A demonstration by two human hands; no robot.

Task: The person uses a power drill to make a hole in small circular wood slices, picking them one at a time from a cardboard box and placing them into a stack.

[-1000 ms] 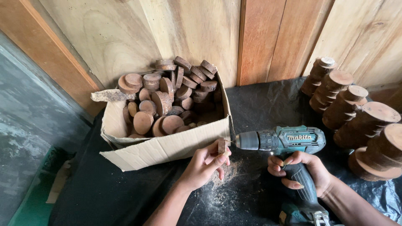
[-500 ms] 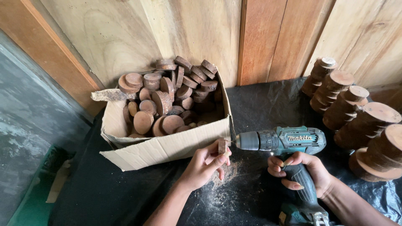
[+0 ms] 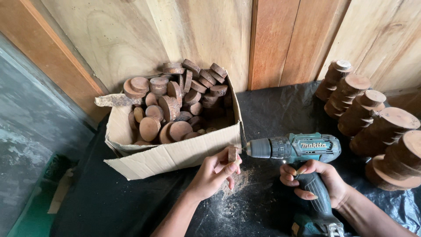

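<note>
Black sheet [image 3: 272, 109]: left hand [image 3: 212, 173] pinched wood disc [image 3: 232, 153], right hand [image 3: 318, 182] gripped drill [image 3: 294, 148], mid-bore; next needs steady push.

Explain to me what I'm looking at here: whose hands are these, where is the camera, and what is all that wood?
No machine is at work here: these are a person's two bare hands, filmed by a camera worn on their head and looking down. The right hand grips the handle of a teal cordless drill, held level and aimed to the left. The left hand pinches a small round wooden disc on edge between its fingers, right at the drill's tip. Beneath them lies pale sawdust on a black sheet that covers the surface. Behind the left hand stands an open cardboard box heaped with more brown wooden discs. On the right, further discs lie in long leaning stacks. The wall behind is wooden planks.
</note>
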